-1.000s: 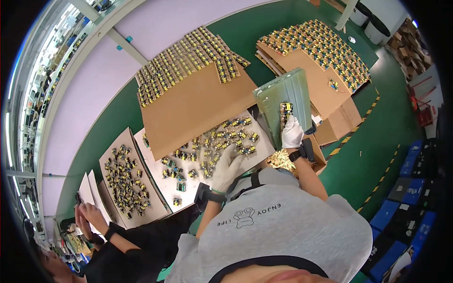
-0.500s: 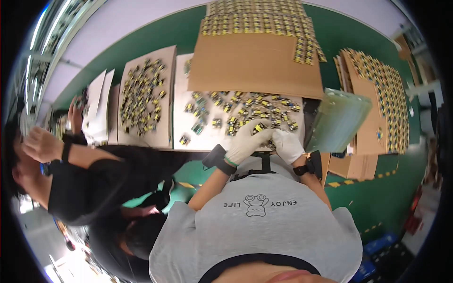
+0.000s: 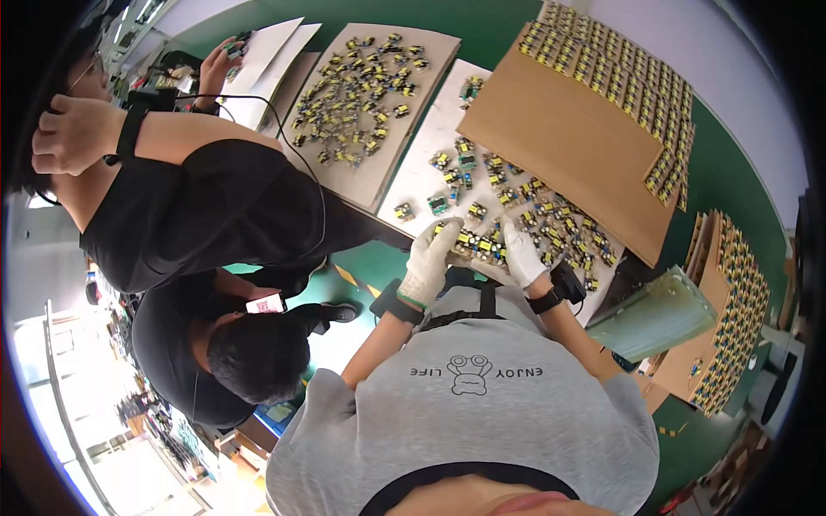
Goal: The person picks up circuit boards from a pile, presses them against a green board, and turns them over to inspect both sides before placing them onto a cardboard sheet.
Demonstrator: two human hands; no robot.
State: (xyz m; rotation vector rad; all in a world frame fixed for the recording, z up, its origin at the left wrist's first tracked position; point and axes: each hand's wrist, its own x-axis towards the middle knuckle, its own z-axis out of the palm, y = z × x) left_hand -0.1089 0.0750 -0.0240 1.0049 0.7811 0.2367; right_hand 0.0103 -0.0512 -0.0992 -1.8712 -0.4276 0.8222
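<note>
Between my two white-gloved hands is a strip of small circuit boards (image 3: 483,247) with yellow-topped parts, just over the near edge of the table. My left hand (image 3: 428,268) is closed on the strip's left end, thumb along its near side. At the other end, my right hand (image 3: 523,256) grips it with fingers pointing away from me. Beyond the hands, many loose circuit boards (image 3: 555,219) of the same kind lie scattered on a white sheet (image 3: 411,182). A few greener boards (image 3: 437,205) lie to the left among them.
Brown cardboard (image 3: 564,129) with rows of boards covers the sheet's far part. Left is a panel (image 3: 422,103) of loose boards; right, a translucent greenish stack (image 3: 658,318) and more board-covered cardboard (image 3: 731,318). A co-worker's arm (image 3: 198,142) is at left; another person holds a phone (image 3: 267,304).
My view has turned, so the table now appears tilted. My hands, close together before, are farther apart with the strip of boards visible between them. The co-worker's phone has come into view.
</note>
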